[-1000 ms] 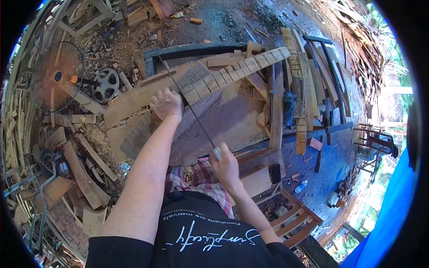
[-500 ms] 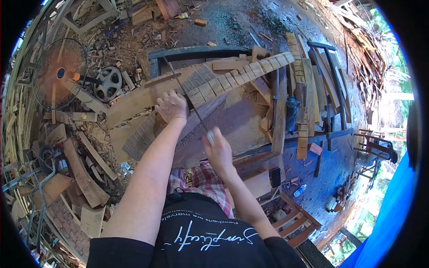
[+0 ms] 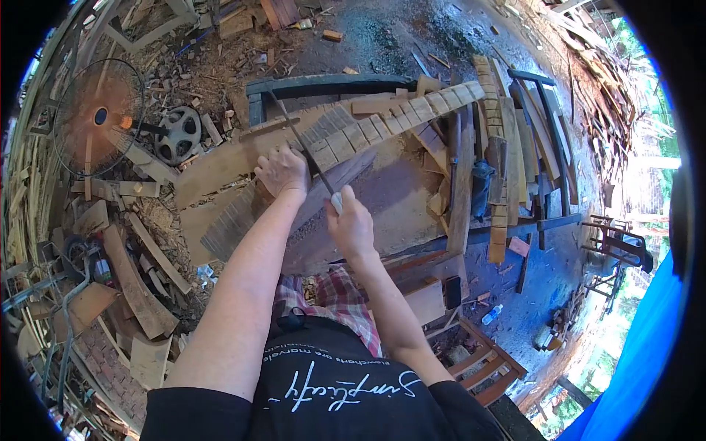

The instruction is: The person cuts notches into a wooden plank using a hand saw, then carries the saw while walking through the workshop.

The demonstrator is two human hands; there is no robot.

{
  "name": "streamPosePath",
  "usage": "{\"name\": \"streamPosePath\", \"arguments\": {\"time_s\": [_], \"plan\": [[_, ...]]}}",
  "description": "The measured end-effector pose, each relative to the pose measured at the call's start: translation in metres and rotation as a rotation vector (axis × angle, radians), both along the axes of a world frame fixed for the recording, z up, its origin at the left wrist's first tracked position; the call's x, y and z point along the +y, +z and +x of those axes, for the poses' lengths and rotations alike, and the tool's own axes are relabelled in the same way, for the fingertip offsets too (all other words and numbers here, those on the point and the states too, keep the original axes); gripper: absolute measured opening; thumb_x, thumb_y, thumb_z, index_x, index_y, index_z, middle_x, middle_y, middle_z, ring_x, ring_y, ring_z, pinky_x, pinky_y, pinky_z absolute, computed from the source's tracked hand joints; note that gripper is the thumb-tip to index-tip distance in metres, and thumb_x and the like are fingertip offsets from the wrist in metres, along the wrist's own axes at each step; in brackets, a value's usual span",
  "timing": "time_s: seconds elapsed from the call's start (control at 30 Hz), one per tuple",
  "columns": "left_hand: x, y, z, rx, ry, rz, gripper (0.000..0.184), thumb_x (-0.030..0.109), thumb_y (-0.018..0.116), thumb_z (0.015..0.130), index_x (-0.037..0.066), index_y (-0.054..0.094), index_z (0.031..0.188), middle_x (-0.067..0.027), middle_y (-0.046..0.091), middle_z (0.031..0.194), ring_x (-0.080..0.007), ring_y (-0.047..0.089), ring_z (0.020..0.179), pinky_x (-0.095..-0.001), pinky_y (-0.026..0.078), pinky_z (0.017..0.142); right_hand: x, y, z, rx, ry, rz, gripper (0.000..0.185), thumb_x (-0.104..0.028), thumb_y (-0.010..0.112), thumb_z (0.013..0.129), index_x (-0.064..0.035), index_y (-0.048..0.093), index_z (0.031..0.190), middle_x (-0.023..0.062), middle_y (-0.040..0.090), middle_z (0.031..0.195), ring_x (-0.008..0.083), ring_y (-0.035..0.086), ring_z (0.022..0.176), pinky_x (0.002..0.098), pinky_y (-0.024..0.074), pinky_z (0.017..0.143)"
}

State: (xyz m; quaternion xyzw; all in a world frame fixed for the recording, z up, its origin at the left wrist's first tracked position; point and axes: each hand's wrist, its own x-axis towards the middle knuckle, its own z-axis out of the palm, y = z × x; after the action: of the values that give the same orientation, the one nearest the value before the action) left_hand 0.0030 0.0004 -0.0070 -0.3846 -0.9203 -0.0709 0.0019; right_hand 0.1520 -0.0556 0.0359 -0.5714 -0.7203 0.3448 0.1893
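Observation:
A long thin saw (image 3: 302,142) lies slantwise across the near end of a wooden strip (image 3: 368,131) that has many crosswise cuts. My right hand (image 3: 351,226) is closed round the saw's pale handle. Just left of the blade, my left hand (image 3: 282,171) presses on the end of the strip, its fingers bent over the wood. Beneath are a dark grooved board (image 3: 228,223) and a broad plank (image 3: 213,173) on the workbench.
A fan (image 3: 101,116) and a spoked wheel (image 3: 179,135) are at the left. Long boards (image 3: 461,184) lean across the bench's right side. A dark phone (image 3: 452,292) rests near a bottle (image 3: 492,314). Wood scraps cover the ground.
My right hand has moved up and left towards my left hand, pushing the saw forward along its line. My left hand stays on the wood. The view has shifted slightly.

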Motion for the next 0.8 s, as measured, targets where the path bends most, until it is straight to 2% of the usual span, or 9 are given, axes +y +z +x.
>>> {"name": "streamPosePath", "arguments": {"time_s": [0.1,0.17,0.23,0.33,0.37,0.47,0.7,0.77,0.8], "plan": [[-0.002,-0.004,0.002,-0.018,0.018,-0.004,0.024,0.026,0.052,0.084,0.011,0.069,0.090,-0.0099,0.067,0.098,-0.0298,0.059,0.094,-0.0443,0.042,0.081,-0.007,-0.003,0.008,0.110,-0.017,0.084,0.023,-0.019,0.062,0.088,-0.0033,0.046,0.091,0.0242,0.059,0.075,0.0467,0.057,0.077,0.0500,0.0436,0.061],[0.004,0.001,0.001,-0.032,0.037,0.012,0.024,0.027,0.052,0.084,0.011,0.069,0.089,-0.0098,0.067,0.098,-0.0295,0.059,0.095,-0.0442,0.042,0.082,-0.031,0.018,0.036,0.077,-0.017,0.022,0.023,-0.022,0.061,0.089,-0.0047,0.048,0.097,0.0235,0.059,0.083,0.0450,0.058,0.080,0.0505,0.0450,0.066],[0.005,0.005,0.000,-0.033,0.036,0.018,0.025,0.027,0.051,0.084,0.011,0.069,0.090,-0.0100,0.067,0.098,-0.0296,0.059,0.095,-0.0445,0.042,0.082,-0.063,0.022,0.073,0.099,-0.020,-0.058,0.023,-0.021,0.062,0.088,-0.0046,0.049,0.097,0.0234,0.059,0.082,0.0454,0.058,0.080,0.0497,0.0449,0.066],[0.002,0.006,0.001,-0.051,0.014,-0.014,0.027,0.028,0.050,0.086,0.011,0.069,0.093,-0.0104,0.067,0.100,-0.0297,0.059,0.098,-0.0458,0.042,0.083,-0.059,0.022,0.068,0.069,-0.045,-0.088,0.022,-0.020,0.062,0.088,-0.0045,0.050,0.097,0.0238,0.059,0.082,0.0454,0.058,0.081,0.0486,0.0453,0.066],[0.004,0.007,-0.001,-0.053,0.003,-0.036,0.029,0.030,0.050,0.087,0.011,0.069,0.097,-0.0107,0.067,0.102,-0.0297,0.059,0.100,-0.0469,0.043,0.084,-0.043,0.015,0.051,0.072,-0.019,-0.021,0.023,-0.020,0.062,0.088,-0.0046,0.049,0.100,0.0240,0.059,0.082,0.0451,0.058,0.080,0.0486,0.0458,0.066],[0.006,0.005,-0.004,-0.032,0.013,-0.019,0.026,0.027,0.052,0.084,0.010,0.070,0.091,-0.0110,0.068,0.097,-0.0301,0.060,0.095,-0.0453,0.042,0.082,0.000,-0.009,0.004,0.097,0.022,0.045,0.024,-0.020,0.062,0.088,-0.0043,0.047,0.099,0.0237,0.059,0.082,0.0449,0.058,0.080,0.0491,0.0459,0.066],[0.008,0.006,-0.002,-0.016,0.025,-0.004,0.026,0.027,0.051,0.085,0.010,0.070,0.090,-0.0111,0.068,0.096,-0.0294,0.060,0.096,-0.0453,0.042,0.082,-0.049,0.016,0.060,0.052,-0.003,-0.009,0.025,-0.021,0.062,0.088,-0.0033,0.045,0.094,0.0233,0.060,0.083,0.0446,0.059,0.078,0.0511,0.0455,0.065],[0.004,0.011,-0.001,-0.037,-0.006,-0.022,0.027,0.027,0.051,0.085,0.009,0.070,0.091,-0.0108,0.068,0.096,-0.0293,0.060,0.096,-0.0453,0.043,0.082,-0.051,0.012,0.057,0.019,-0.015,-0.071,0.025,-0.021,0.062,0.088,-0.0032,0.045,0.095,0.0236,0.060,0.083,0.0446,0.059,0.078,0.0513,0.0455,0.065],[0.006,0.009,-0.001,-0.034,-0.001,-0.020,0.027,0.027,0.051,0.085,0.009,0.070,0.091,-0.0108,0.068,0.096,-0.0293,0.060,0.096,-0.0453,0.043,0.082,-0.032,0.006,0.040,0.062,-0.009,-0.002,0.025,-0.021,0.062,0.088,-0.0033,0.045,0.095,0.0239,0.060,0.082,0.0448,0.059,0.077,0.0517,0.0454,0.064]]}}
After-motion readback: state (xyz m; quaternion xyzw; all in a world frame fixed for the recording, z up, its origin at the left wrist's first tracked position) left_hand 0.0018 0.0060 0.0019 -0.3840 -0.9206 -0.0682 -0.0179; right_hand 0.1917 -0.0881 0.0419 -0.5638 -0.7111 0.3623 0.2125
